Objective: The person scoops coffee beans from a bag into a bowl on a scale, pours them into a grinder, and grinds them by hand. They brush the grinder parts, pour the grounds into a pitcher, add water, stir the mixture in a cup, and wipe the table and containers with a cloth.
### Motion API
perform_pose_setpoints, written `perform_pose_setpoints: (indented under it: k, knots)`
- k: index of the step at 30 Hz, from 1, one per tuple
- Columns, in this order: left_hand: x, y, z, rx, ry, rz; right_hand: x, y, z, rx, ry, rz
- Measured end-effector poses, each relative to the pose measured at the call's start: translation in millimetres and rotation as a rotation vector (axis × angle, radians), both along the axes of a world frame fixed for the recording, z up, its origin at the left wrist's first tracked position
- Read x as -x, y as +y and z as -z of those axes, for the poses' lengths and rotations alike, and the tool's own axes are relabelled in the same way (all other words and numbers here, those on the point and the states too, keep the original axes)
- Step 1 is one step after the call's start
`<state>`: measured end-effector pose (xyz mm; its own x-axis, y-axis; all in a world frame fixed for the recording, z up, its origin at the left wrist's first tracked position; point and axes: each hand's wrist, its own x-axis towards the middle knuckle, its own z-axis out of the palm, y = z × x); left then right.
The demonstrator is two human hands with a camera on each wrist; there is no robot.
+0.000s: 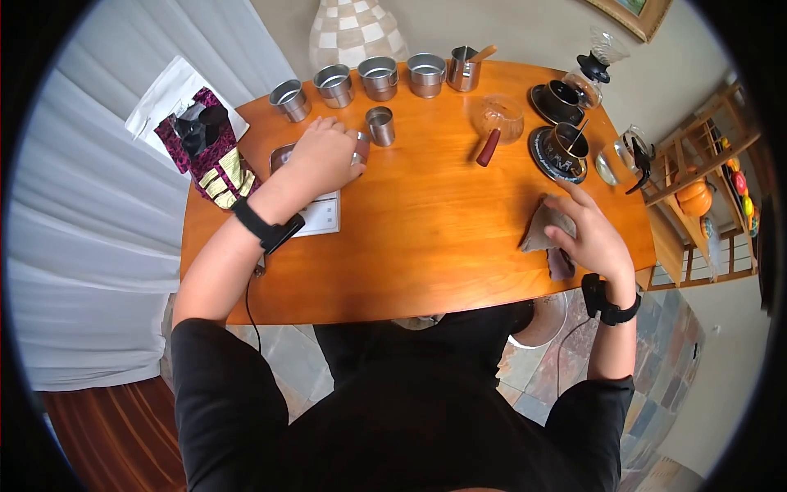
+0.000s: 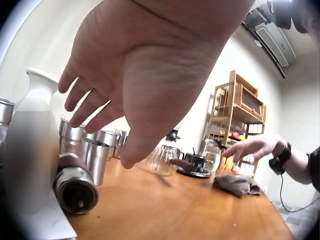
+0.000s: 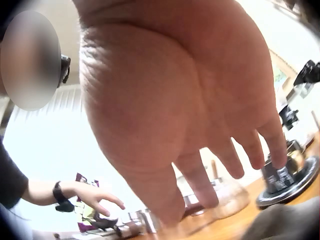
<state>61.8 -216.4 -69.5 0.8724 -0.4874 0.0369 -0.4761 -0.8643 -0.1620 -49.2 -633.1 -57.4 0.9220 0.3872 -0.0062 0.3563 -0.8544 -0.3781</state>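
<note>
My left hand point(image 1: 324, 156) hovers with fingers extended over the white scale point(image 1: 320, 216) and a small metal tray point(image 1: 280, 156) partly hidden by it. Beside that hand a metal cylinder point(image 1: 361, 148) with a brown band lies on its side; the left wrist view shows its round end point(image 2: 77, 195). A steel cup point(image 1: 380, 126) stands upright just beyond. Over a folded grey-brown cloth point(image 1: 541, 228) is my right hand point(image 1: 597, 238), fingers spread and loosely bent, gripping nothing; whether it touches the cloth I cannot tell.
Several steel cups point(image 1: 379, 78) line the far edge. A glass vessel with a red handle point(image 1: 489, 148), black cups on saucers point(image 1: 558, 168) and a glass pot point(image 1: 611, 164) stand at the right. A purple bag point(image 1: 215, 160) lies at the left, and a cable point(image 1: 250, 316) hangs over the near edge.
</note>
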Motion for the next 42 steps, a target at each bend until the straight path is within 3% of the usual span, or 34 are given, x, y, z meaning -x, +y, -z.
perform_pose_setpoints:
  k: [2,3,5,11,17,21,24,27,29,30,32,36,38,42]
  knots:
    - [-2.5,-4.4,7.5,-0.073,0.002,-0.051,-3.2,28.5,-13.5,-0.178,-0.086,-0.131]
    - [-4.8,-7.6,9.0,-0.147,-0.001,-0.101,-7.0,44.5,-20.8,-0.29,0.073,-0.125]
    - [-12.2,-12.3,10.4,-0.178,0.04,-0.127,-23.8,67.2,-10.1,-0.362,0.053,-0.22]
    - [-26.7,-21.7,25.4,-0.207,0.11,-0.174,-101.3,151.4,36.3,-0.565,0.204,-0.099]
    - [-32.5,-23.3,41.6,-0.162,0.14,-0.225,-160.5,207.7,82.2,-0.54,-0.005,0.12]
    - [-25.6,-21.8,51.3,-0.115,0.047,-0.132,-180.8,219.2,87.0,-0.518,0.031,0.134]
    - [-18.1,-20.9,53.9,0.034,0.064,-0.104,-190.3,223.9,93.6,-0.497,0.121,0.16]
    - [-11.4,-17.4,55.9,0.219,0.171,-0.129,-198.6,228.2,105.6,-0.678,0.157,0.091]
    - [-0.5,-14.0,47.0,0.43,0.22,-0.144,-212.2,230.5,127.3,-0.951,0.243,0.057]
    - [8.2,-12.0,38.4,0.43,0.221,-0.146,-212.5,231.0,126.3,-0.951,0.245,0.056]
    - [31.9,-6.8,17.3,0.714,0.132,-0.001,-207.2,230.7,121.6,-0.932,0.343,0.034]
    - [72.9,3.4,-5.4,0.951,0.261,-0.081,-206.0,236.0,117.8,-0.814,0.241,-0.004]
    - [91.1,5.9,-12.1,1.443,0.513,-0.058,-213.4,242.8,123.2,-0.76,0.141,0.091]
    - [111.0,13.3,-18.8,1.496,0.439,-0.034,-219.1,244.9,125.4,-0.837,0.226,0.103]
